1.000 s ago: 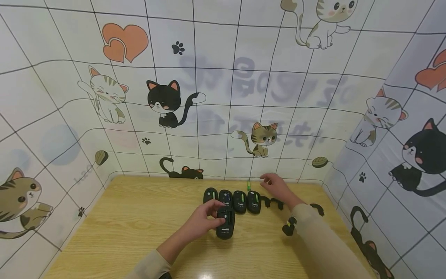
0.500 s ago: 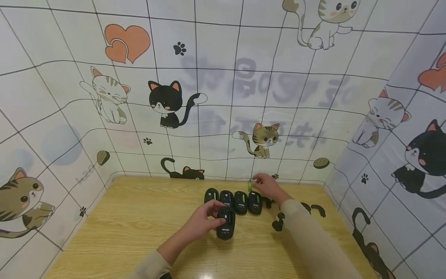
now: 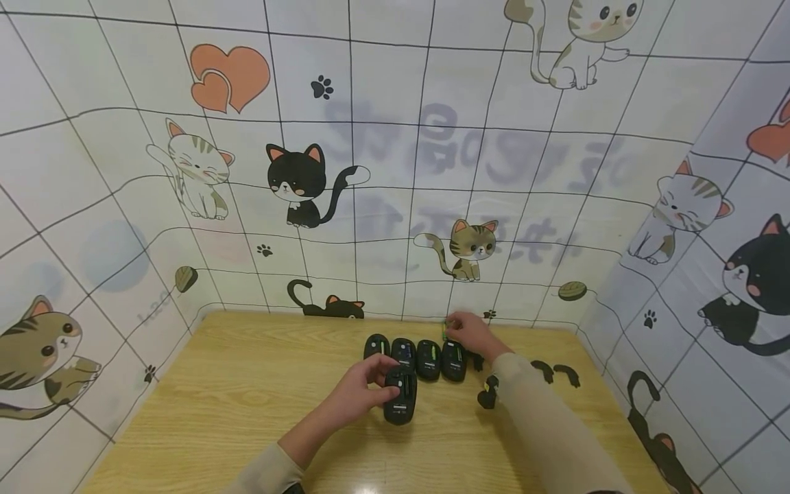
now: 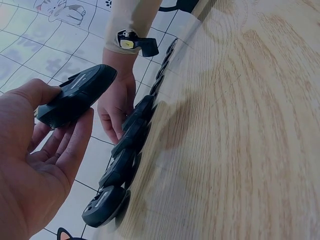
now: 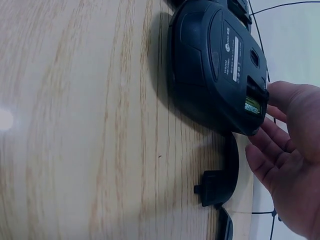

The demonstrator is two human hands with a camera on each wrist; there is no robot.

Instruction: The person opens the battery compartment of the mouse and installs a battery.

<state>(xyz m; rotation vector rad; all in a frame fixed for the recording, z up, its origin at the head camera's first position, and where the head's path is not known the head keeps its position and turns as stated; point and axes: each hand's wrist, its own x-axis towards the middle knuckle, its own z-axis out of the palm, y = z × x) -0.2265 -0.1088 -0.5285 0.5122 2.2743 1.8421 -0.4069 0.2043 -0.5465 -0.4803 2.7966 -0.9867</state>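
My left hand (image 3: 358, 387) holds a black computer mouse (image 3: 400, 406) above the table, thumb on one side and fingers on the other. Its underside faces up, showing a dark battery slot. At the table's back edge, the fingertips of my right hand (image 3: 475, 333) close on a small green battery (image 3: 445, 331). The right wrist view hides those fingertips behind a mouse (image 5: 215, 65) with a battery (image 5: 252, 105) in its slot. Several upturned mice, including this black mouse (image 3: 453, 363), stand in a row between my hands.
Curved black battery covers (image 3: 566, 375) lie to the right of the row, one cover (image 5: 220, 187) close beside the nearest mouse. A cat-printed cloth (image 3: 382, 206) rises behind the wooden table (image 3: 247, 384). A small device (image 3: 487, 393) is strapped at my right wrist.
My right hand has moved left to the green battery, and its fingertips now partly cover it. My left hand keeps the mouse in nearly the same spot.
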